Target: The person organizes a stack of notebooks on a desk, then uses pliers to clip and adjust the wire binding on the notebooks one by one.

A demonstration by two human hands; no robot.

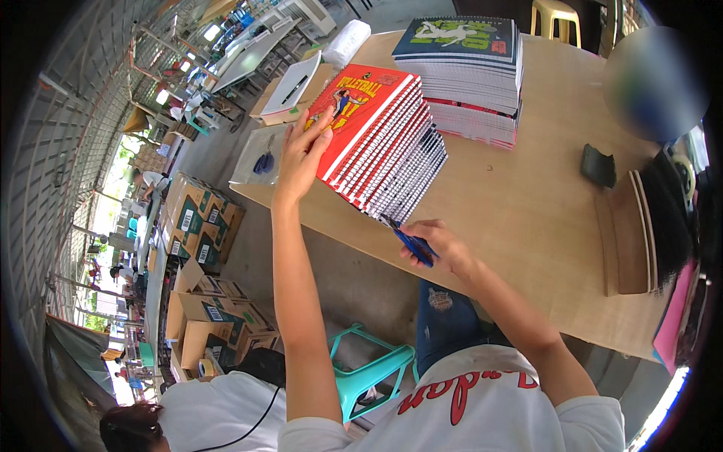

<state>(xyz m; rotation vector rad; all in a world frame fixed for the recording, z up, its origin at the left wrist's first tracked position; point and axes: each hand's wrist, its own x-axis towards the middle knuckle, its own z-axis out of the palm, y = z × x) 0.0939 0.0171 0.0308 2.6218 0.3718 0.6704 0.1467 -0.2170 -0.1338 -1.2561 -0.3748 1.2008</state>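
Note:
A tall stack of spiral-bound notebooks with red covers stands near the table's front edge. My left hand lies on the left edge of the top red cover, fingers spread out. In my right hand is a pair of blue-handled pliers, gripped with the fingers wrapped round it. The dark tip of the pliers reaches the lower near corner of the stack, by the wire bindings. Its jaws are too small to make out.
Another notebook stack with a dark green cover stands behind. A brush-like block and a dark pad lie at the right of the table. Blue-handled scissors lie at left. A teal stool, cartons and a seated person are nearby.

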